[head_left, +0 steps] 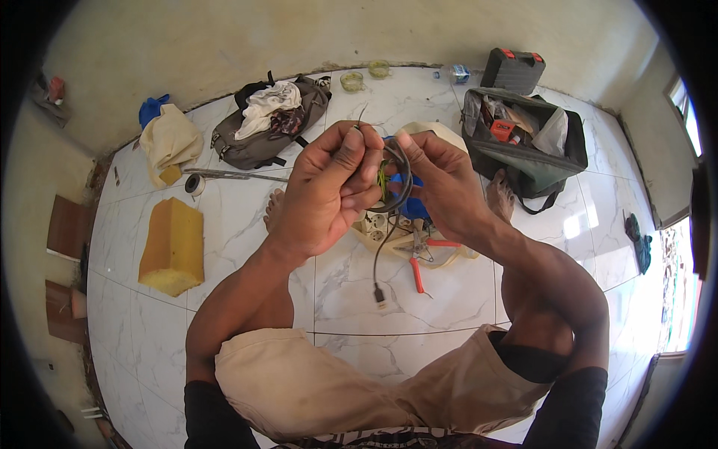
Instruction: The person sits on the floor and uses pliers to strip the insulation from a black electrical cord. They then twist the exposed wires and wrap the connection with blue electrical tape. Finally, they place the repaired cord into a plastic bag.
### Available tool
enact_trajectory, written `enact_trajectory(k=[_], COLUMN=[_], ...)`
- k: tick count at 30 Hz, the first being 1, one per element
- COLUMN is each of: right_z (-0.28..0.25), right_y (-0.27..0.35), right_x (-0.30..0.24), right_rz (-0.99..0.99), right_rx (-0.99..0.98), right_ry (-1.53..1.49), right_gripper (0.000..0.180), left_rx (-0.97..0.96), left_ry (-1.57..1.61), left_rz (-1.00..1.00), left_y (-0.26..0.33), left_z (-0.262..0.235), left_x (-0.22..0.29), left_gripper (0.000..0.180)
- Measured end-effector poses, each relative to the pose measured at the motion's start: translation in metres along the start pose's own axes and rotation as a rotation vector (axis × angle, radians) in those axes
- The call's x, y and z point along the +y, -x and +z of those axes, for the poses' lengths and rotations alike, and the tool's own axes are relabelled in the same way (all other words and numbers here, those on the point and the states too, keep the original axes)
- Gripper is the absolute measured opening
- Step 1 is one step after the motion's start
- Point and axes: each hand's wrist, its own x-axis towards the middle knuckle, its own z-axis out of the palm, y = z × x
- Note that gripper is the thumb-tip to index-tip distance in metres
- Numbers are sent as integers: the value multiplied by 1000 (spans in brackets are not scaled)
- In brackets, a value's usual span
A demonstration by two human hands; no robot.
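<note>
Between my hands is a dark USB cable (405, 187), looped, with its plug (381, 297) hanging down over the floor. My left hand (329, 183) pinches one end, where thin stripped wires stick up past the fingertips. My right hand (445, 176) grips the cable's loop between thumb and fingers. Behind and below them lie white sockets (374, 224), something blue (407, 200) and yellow-green wires (382, 179), partly hidden by my hands. Pliers with red handles (416, 275) lie on the cream cloth bag and the tiles, just beyond my lap.
A yellow foam block (172, 247) and a roll of tape (194, 185) are on the left. A grey backpack (258, 146) lies beyond them. At the far right stand an open tool bag (523, 161) and a black case (513, 71). Two glass cups (352, 81) stand by the wall.
</note>
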Motion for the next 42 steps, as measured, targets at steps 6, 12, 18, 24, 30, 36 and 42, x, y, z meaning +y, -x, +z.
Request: enact_trajectory(k=[6, 12, 18, 24, 30, 36, 42], right_z=[4, 11, 9, 0, -4, -18, -56], right_y=[7, 14, 10, 7, 6, 4, -4], right_x=[-8, -15, -5, -6, -6, -13, -1], right_rz=[135, 186, 133, 304, 375, 53, -676], right_rx=[-201, -306, -361, -431, -374, -462, -249], right_ry=[-212, -170, -129, -223, -33, 748, 1274], right_gripper=[41, 39, 36, 28, 31, 26, 17], left_rx=[227, 370, 406, 343, 327, 471, 601], left_ry=[-459, -586, -610, -605, -732, -684, -765], left_rz=[265, 295, 298, 231, 233, 302, 478], left_y=[-4, -4, -4, -4, -7, -3, -1], left_z=[0, 1, 2, 6, 1, -17, -28], left_x=[-19, -23, -23, -17, -11, 1, 12], left_gripper=[26, 25, 26, 27, 28, 32, 29])
